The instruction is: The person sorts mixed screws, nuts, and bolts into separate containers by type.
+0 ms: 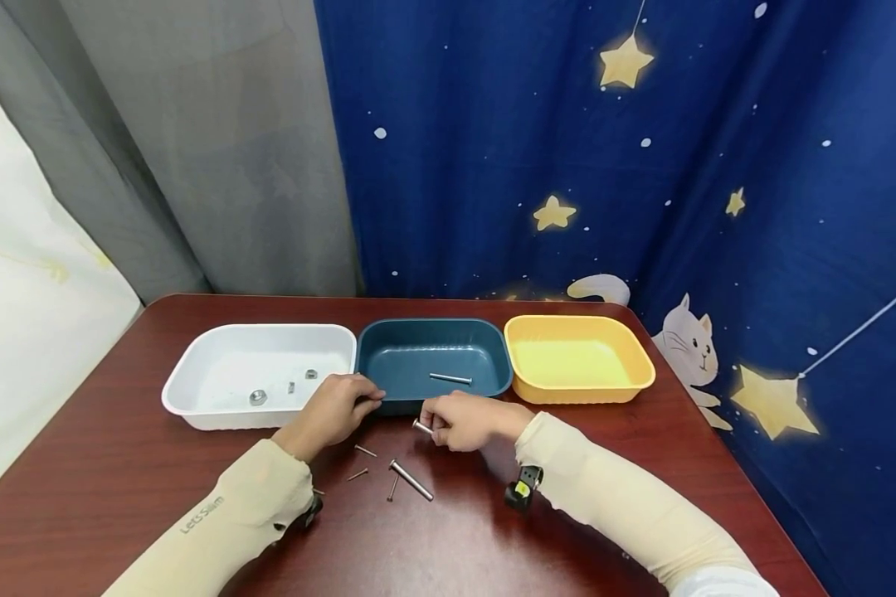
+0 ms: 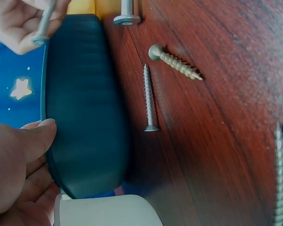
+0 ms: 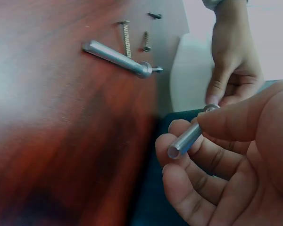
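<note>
My left hand (image 1: 336,410) pinches the near left rim of a dark teal bin (image 1: 396,365), with the thumb on its outer wall in the left wrist view. A thick silver bolt (image 3: 186,141) with a flat head and a hollow end is held between the thumb and fingers of my right hand (image 1: 466,419), just in front of that bin's near edge. Inside the bin lies a long metal bolt (image 1: 450,378). On the table below the hands are another thick bolt (image 1: 411,480) and several thin screws (image 2: 150,101).
To the left stands a white bin (image 1: 216,373) holding nuts (image 1: 257,397) and another small metal piece (image 1: 291,387). A yellow bin (image 1: 578,352) adjoins the teal one on the right. Curtains (image 1: 448,166) hang behind the table's far edge.
</note>
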### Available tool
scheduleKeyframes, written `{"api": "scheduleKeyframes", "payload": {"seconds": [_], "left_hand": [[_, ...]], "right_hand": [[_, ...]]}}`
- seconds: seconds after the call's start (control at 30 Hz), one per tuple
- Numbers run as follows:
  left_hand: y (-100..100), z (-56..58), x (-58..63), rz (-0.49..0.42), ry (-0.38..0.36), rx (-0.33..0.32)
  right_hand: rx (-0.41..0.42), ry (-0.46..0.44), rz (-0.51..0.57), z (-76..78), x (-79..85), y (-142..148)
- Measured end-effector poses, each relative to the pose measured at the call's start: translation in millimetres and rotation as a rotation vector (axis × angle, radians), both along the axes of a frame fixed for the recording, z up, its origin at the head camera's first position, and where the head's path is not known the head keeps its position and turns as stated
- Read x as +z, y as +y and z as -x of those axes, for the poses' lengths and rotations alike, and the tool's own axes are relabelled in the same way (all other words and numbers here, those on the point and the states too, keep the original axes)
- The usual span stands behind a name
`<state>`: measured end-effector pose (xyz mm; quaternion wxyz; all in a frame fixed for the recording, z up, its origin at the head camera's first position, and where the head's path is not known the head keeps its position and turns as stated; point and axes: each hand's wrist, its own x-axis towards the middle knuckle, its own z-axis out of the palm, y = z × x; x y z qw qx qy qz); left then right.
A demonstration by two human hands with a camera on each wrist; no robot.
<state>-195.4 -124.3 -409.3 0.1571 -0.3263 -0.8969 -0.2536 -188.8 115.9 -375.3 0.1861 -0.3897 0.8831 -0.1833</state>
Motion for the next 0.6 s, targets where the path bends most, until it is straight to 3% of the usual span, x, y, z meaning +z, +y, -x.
{"api": "scheduleKeyframes", "payload": {"seconds": [0.13,0.33,0.6], "left_hand": [[1,-0.8,-0.3,-0.012,0.006,-0.004],[2,0.8,-0.9,-0.018,0.011,-0.002],[1,0.3,-0.7,-0.011,-0.006,0.009]], "right_hand": [[0.015,0.010,0.044,3.2,10.7,2],[-0.025,0.031,0.083,12.5,24.5,7],[-0.077,0.050,0.068,32.5,32.9,10]]}}
